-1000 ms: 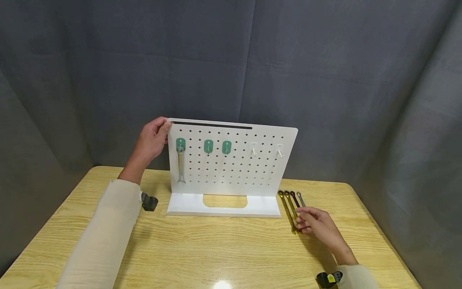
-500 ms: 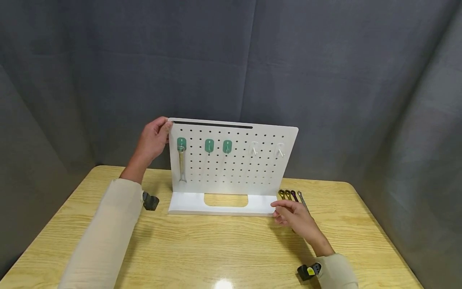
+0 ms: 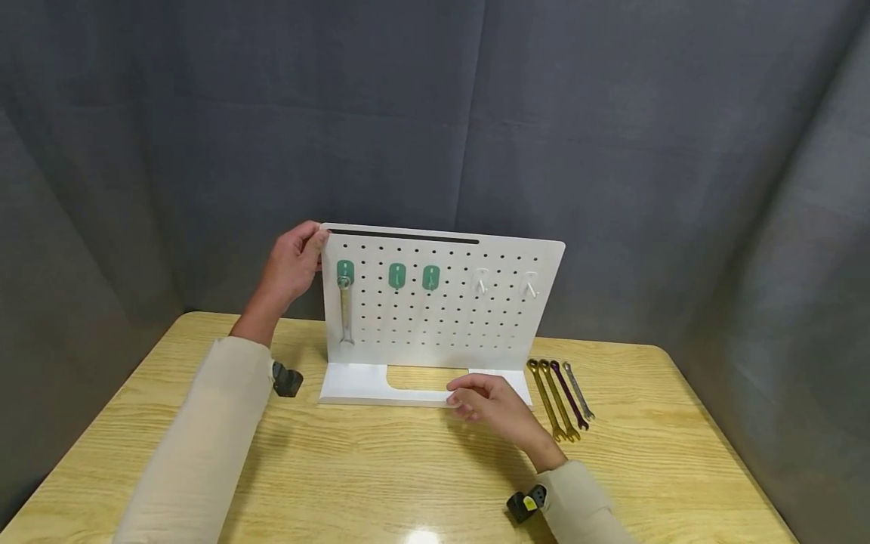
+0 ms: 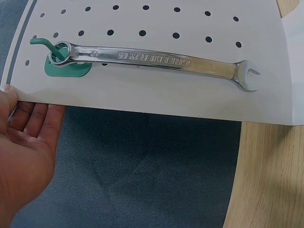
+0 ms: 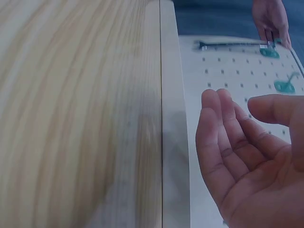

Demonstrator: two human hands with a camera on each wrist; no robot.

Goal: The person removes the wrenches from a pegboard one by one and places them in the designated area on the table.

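A white pegboard (image 3: 445, 317) stands upright on its base, and my left hand (image 3: 292, 261) pinches its upper left corner. On its leftmost green hook (image 3: 345, 269) hangs a silver combination wrench (image 3: 346, 313) by its ring end; the left wrist view shows that wrench (image 4: 152, 59) large, with the green hook through the ring. My right hand (image 3: 499, 408) is in front of the board's base, fingers relaxed and slightly bent. Nothing lies between its thumb and fingers, as the right wrist view of this hand (image 5: 251, 156) shows.
Right of the board, gold wrenches (image 3: 547, 404), a purple wrench (image 3: 569, 396) and a small silver wrench (image 3: 579, 391) lie side by side on the wooden table (image 3: 381, 468). Two more green hooks (image 3: 397, 276) and two white hooks (image 3: 529, 285) project from the board. A grey curtain (image 3: 578, 136) hangs behind.
My right hand has left the wrenches on the right and moved left to the front of the board's base, uncovering them. The left hand keeps its hold on the corner.
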